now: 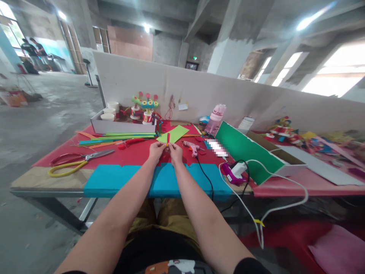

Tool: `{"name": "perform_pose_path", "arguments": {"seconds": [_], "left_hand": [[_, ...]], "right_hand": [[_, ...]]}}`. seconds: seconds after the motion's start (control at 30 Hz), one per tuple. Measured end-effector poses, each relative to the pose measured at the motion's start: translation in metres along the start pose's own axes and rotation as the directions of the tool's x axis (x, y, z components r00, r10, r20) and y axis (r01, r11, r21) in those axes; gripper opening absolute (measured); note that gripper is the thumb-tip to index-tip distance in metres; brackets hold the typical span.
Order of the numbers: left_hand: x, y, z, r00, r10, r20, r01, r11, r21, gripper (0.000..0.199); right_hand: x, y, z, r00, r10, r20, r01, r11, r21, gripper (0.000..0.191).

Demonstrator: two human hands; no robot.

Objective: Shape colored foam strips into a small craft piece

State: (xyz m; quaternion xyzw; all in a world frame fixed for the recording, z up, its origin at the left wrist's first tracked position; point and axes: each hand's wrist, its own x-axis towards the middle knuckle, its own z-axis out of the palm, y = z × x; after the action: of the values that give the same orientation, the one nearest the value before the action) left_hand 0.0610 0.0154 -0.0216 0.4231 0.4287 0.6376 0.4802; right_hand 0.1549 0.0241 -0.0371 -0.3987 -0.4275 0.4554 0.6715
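Note:
Close together over the table's middle, my left hand [156, 151] and my right hand [176, 153] pinch a small red strip [168, 137] between their fingertips. It stands upright, with a bit of yellow at its lower end; the fingers hide the rest. Behind the hands lies a light green sheet [175, 133]. Just right of my right hand is a pink glue gun [191, 147], its black cord running off the front edge. A blue sheet [114, 176] covers the table edge under my wrists.
Large scissors [82, 159] with red and yellow handles lie left, near coloured paper strips [119, 137]. A white box [122, 126] holds cups and paper figures at the back. Right are a purple power strip [232, 175], white cable, pink bottle [216, 117] and green-sided box [248, 152].

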Motion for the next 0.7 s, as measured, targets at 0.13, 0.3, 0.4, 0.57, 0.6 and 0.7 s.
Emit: {"name": "perform_pose_path", "arguments": {"seconds": [0.13, 0.3, 0.4, 0.57, 0.6, 0.7], "left_hand": [[-0.0006, -0.0004, 0.0006, 1.0, 0.005, -0.002, -0.005, 0.999, -0.035, 0.019], [-0.002, 0.0007, 0.0017, 0.999, -0.001, 0.051, 0.006, 0.996, -0.085, 0.022], [-0.0052, 0.0038, 0.0039, 0.992, -0.009, 0.123, 0.021, 0.996, -0.09, 0.027], [-0.0094, 0.0056, 0.0074, 0.99, 0.031, 0.134, -0.031, 1.0, 0.001, 0.034], [-0.0091, 0.0048, 0.0075, 0.993, 0.031, 0.111, -0.031, 1.0, 0.0, 0.034], [-0.0058, 0.0012, 0.0061, 0.998, 0.023, 0.051, -0.022, 0.999, -0.031, 0.03]], "right_hand": [[-0.0006, -0.0007, 0.0006, 1.0, 0.0, 0.02, -0.001, 0.999, 0.039, 0.022], [0.0003, -0.0006, 0.0014, 0.999, 0.034, 0.021, -0.036, 0.996, 0.087, 0.022], [0.0023, -0.0004, -0.0003, 0.998, 0.022, -0.052, -0.017, 0.995, 0.098, 0.021], [0.0032, -0.0005, -0.0021, 0.992, 0.034, -0.124, -0.025, 0.997, 0.071, 0.02], [0.0028, -0.0006, -0.0018, 0.993, 0.04, -0.114, -0.032, 0.997, 0.076, 0.02], [0.001, -0.0012, 0.0, 0.997, 0.052, -0.061, -0.045, 0.993, 0.11, 0.02]]}}
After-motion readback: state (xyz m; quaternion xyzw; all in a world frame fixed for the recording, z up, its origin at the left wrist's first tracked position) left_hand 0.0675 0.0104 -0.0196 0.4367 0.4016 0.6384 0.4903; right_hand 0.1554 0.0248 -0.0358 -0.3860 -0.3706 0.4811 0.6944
